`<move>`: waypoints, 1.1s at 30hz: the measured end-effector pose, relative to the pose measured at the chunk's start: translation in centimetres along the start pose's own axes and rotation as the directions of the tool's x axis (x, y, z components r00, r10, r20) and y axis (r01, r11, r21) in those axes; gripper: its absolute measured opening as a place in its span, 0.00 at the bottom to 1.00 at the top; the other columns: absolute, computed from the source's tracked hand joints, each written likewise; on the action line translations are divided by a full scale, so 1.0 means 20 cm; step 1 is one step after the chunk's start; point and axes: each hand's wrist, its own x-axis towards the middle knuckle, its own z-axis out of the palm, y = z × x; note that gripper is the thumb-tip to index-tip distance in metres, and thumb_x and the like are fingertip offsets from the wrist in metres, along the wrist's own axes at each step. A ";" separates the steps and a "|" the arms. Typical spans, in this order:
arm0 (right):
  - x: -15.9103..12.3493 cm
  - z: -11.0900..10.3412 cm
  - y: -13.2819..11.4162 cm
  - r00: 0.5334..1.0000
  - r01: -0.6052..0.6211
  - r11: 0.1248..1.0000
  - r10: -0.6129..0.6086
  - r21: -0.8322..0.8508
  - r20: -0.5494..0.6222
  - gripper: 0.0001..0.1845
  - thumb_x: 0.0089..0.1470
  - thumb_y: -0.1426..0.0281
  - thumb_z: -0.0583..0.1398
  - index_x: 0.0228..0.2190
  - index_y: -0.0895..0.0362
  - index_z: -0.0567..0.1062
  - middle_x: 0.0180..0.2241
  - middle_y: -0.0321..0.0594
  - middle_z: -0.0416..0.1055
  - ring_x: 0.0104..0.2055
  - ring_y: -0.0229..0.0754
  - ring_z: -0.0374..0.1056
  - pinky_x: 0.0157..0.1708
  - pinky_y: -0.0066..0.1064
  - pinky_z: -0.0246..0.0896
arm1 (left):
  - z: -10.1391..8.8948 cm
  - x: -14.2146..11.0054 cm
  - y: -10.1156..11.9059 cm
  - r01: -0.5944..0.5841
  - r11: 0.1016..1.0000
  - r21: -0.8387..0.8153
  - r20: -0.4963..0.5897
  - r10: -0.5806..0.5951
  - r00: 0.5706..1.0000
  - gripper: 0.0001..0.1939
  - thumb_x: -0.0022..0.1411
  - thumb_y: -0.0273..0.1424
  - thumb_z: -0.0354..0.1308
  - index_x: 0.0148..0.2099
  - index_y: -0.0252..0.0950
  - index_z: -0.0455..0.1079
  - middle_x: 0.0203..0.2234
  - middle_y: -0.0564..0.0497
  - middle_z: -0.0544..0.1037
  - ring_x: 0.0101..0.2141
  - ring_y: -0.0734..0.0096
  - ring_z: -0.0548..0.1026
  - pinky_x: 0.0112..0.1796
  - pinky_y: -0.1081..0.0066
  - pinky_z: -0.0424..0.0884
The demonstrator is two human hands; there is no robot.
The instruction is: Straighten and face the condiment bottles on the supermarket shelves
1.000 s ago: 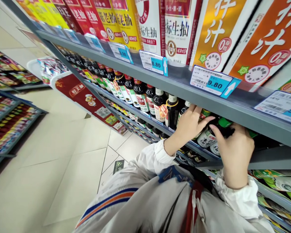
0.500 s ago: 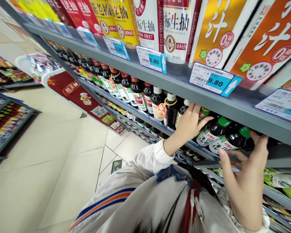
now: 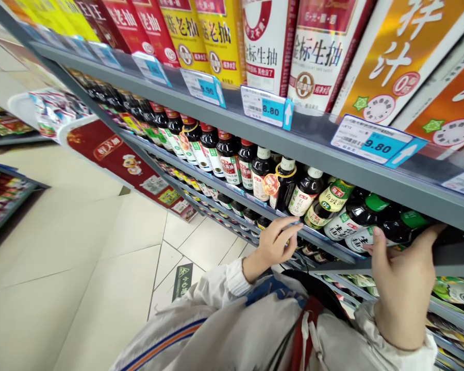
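Note:
My right hand is around the lower part of a dark soy sauce bottle with a green cap; the thumb is at its label and the other fingers are partly hidden behind it. A second green-capped bottle leans beside it, tilted the same way. My left hand holds nothing; its fingers are loosely bent and a little apart, close to the shelf's front edge. Just behind its fingertips stand a bottle with a yellow-green label and a white-capped bottle.
A grey shelf with price tags overhangs the bottles and carries tall cartons. More bottles line the row leftward. Lower shelves hold other goods. A red display bin stands on the tiled floor at left.
My left hand has come off the bottles and drawn down and back, uncovering the yellow-green label. My right hand has closed in around the green-capped bottle. The view has shifted slightly.

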 end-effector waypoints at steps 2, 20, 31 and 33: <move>0.03 0.04 0.01 0.998 -0.060 0.996 0.057 -0.062 -0.037 0.56 0.59 0.42 0.52 0.67 0.78 0.49 0.41 0.69 0.73 0.38 0.76 0.72 0.25 0.48 0.59 | -0.05 -0.04 -0.04 0.069 0.997 0.020 0.033 -0.070 0.997 0.17 0.65 0.21 0.54 0.55 0.36 0.69 0.47 0.41 0.78 0.44 0.66 0.79 0.41 0.69 0.79; 0.23 0.19 -0.05 0.773 -0.608 0.752 0.488 -0.255 -0.404 0.22 0.41 0.70 0.72 0.41 0.63 0.82 0.34 0.60 0.76 0.37 0.63 0.72 0.28 0.43 0.45 | -0.63 -0.24 -0.53 0.076 0.996 0.054 0.361 -0.091 0.928 0.15 0.67 0.23 0.54 0.54 0.36 0.70 0.52 0.40 0.75 0.49 0.64 0.77 0.44 0.68 0.79; 0.21 0.29 0.14 0.767 -0.470 0.874 0.335 -0.123 -0.547 0.28 0.44 0.53 0.68 0.39 0.63 0.80 0.32 0.59 0.75 0.35 0.64 0.72 0.32 0.49 0.57 | -0.82 -0.30 -0.66 0.120 0.992 0.030 0.349 -0.123 0.929 0.14 0.66 0.22 0.55 0.53 0.36 0.70 0.51 0.40 0.74 0.51 0.62 0.76 0.48 0.65 0.78; 0.12 0.32 0.06 0.723 -0.181 0.983 0.146 0.019 -0.675 0.33 0.52 0.51 0.63 0.48 0.65 0.76 0.41 0.63 0.74 0.43 0.63 0.73 0.36 0.50 0.64 | -0.83 -0.29 -0.68 0.112 0.993 0.038 0.339 -0.118 0.933 0.14 0.66 0.22 0.55 0.53 0.36 0.71 0.52 0.40 0.74 0.50 0.63 0.77 0.47 0.66 0.78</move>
